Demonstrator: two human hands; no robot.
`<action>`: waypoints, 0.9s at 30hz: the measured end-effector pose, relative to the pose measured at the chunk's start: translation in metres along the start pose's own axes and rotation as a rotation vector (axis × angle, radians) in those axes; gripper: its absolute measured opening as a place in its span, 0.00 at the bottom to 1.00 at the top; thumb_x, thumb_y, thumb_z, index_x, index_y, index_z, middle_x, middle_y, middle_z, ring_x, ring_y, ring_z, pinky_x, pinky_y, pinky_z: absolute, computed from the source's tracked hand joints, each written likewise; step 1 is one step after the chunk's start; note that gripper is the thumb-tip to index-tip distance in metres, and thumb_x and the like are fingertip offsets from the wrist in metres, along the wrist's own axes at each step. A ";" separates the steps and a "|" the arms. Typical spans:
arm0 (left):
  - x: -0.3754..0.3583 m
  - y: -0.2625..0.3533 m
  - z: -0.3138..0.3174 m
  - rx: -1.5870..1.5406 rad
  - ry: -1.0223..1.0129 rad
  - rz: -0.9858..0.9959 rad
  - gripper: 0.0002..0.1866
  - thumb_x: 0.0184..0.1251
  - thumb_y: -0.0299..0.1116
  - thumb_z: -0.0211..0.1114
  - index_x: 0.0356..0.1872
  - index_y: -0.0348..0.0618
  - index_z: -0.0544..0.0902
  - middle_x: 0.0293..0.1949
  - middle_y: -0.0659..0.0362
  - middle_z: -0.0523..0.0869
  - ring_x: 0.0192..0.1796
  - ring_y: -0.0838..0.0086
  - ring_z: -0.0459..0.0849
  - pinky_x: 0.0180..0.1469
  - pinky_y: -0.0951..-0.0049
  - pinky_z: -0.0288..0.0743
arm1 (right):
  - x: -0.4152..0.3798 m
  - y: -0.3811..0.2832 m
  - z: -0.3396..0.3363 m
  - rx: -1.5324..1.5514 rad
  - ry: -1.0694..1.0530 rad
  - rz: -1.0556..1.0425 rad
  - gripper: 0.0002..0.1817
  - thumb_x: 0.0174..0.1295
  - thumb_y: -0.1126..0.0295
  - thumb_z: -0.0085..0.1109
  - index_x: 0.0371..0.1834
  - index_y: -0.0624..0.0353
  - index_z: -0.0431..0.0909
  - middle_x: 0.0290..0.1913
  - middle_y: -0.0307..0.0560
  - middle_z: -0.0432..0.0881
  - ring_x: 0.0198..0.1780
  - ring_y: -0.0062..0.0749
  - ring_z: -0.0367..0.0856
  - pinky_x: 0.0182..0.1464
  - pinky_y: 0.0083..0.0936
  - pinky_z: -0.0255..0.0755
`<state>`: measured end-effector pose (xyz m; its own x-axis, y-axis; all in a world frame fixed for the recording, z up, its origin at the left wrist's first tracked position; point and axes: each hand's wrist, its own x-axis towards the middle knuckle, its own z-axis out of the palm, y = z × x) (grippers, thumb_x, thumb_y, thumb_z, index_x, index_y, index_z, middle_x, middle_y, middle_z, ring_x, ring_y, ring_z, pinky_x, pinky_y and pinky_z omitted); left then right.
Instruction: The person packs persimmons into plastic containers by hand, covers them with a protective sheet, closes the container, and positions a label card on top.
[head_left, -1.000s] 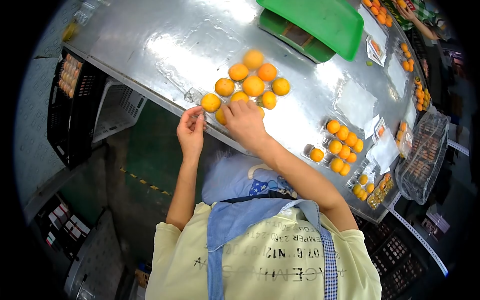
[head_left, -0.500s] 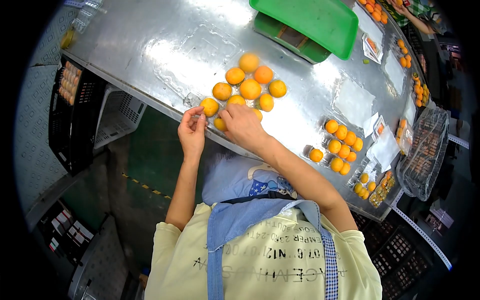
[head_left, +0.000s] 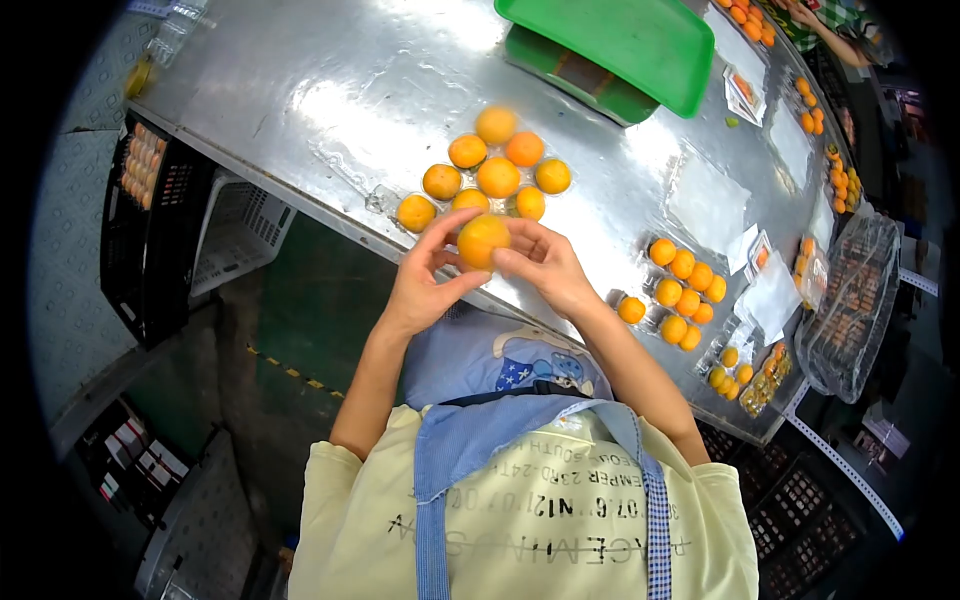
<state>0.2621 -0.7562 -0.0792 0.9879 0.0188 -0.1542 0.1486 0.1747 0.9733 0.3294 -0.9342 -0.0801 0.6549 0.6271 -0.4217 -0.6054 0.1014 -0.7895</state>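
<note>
In front of my body an orange (head_left: 483,242) is held up by both hands, just over the metal table's near edge. My left hand (head_left: 425,287) grips its left side with thumb and fingers. From the other side, my right hand (head_left: 553,272) closes round it, thumb in front. Just beyond my fingers sits a cluster of oranges (head_left: 498,177), seemingly in a clear plastic tray (head_left: 382,202) whose edge shows at the left. The orange and my hands cover the cluster's near part.
Stacked green trays (head_left: 625,50) stand at the back of the metal table (head_left: 250,85). More oranges (head_left: 687,300) sit to the right, near white sheets (head_left: 768,298). Black crates (head_left: 150,265) stand beyond the left edge. Another person's arm (head_left: 843,48) shows at top right.
My right hand has come back from over the near oranges. An orange is now raised between both hands, and my left hand has moved right to hold it.
</note>
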 end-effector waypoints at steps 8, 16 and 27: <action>0.003 0.002 0.013 -0.264 -0.061 -0.126 0.26 0.68 0.33 0.57 0.66 0.38 0.66 0.55 0.53 0.77 0.53 0.72 0.78 0.50 0.71 0.75 | -0.020 0.000 -0.014 -0.146 0.128 -0.050 0.20 0.67 0.65 0.58 0.58 0.64 0.72 0.51 0.47 0.80 0.49 0.25 0.78 0.46 0.22 0.73; 0.003 -0.001 0.015 -0.718 -0.160 -0.241 0.23 0.76 0.50 0.37 0.48 0.41 0.72 0.36 0.53 0.78 0.37 0.69 0.78 0.39 0.68 0.73 | -0.034 0.000 -0.019 -0.239 0.114 -0.167 0.20 0.63 0.66 0.62 0.56 0.61 0.73 0.50 0.44 0.80 0.49 0.23 0.77 0.49 0.21 0.72; -0.018 -0.019 0.011 -0.005 -0.038 -0.342 0.18 0.77 0.43 0.44 0.53 0.40 0.72 0.43 0.59 0.75 0.48 0.77 0.72 0.54 0.77 0.63 | -0.024 0.010 0.008 -0.988 -0.083 -0.554 0.35 0.43 0.64 0.73 0.57 0.61 0.71 0.54 0.54 0.75 0.53 0.51 0.76 0.53 0.37 0.73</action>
<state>0.2422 -0.7712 -0.0929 0.8819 -0.0780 -0.4649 0.4713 0.1696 0.8655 0.3039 -0.9417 -0.0744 0.6669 0.7388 0.0972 0.4048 -0.2497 -0.8797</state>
